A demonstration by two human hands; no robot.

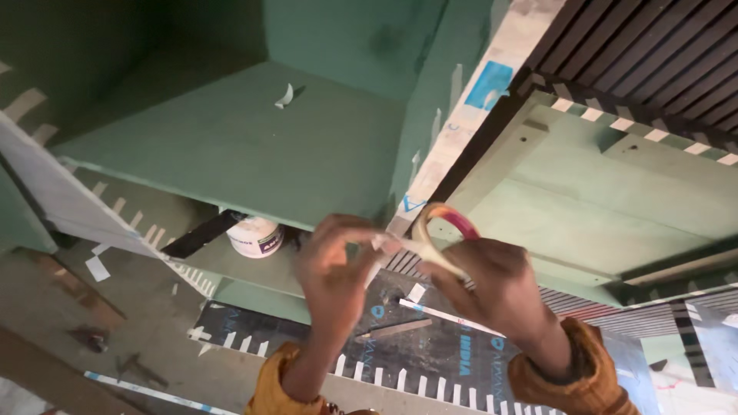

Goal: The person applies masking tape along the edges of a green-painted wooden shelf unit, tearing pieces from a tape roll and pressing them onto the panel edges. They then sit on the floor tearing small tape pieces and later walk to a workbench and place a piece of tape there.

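At the far left, a pale grey board (54, 196) edged with short strips of masking tape slants down across the concrete floor (146, 330), where small white paper scraps (97, 268) lie. Above it stands a large green-painted wooden cabinet (231, 146), its top panel bearing one curled white scrap of tape (285, 96). Under the cabinet's overhang sits a white plastic tub with a dark label (256, 236), just beside a black strip (201, 234).

Near the middle, the left hand (336, 269) is raised in front of the cabinet's edge, its fingers (361, 230) pinched closed on the free end of a strip of pale masking tape (392, 244). The strip runs a short way to the right to a roll of masking tape with a pink and yellow inner ring (446, 230), which the right hand (500, 288) holds, fingers curled shut about its lower rim. Both wrists wear mustard-yellow sleeves (580, 376).

Below the hands lies a black printed sheet (430, 353) lined with white tape tabs, with a thin wooden stick (400, 328) and a white strip on it.

To the right, a lighter green panel (600, 200) with raised battens leans beneath a dark ribbed wall (653, 54), its top edge dotted with tape tabs.
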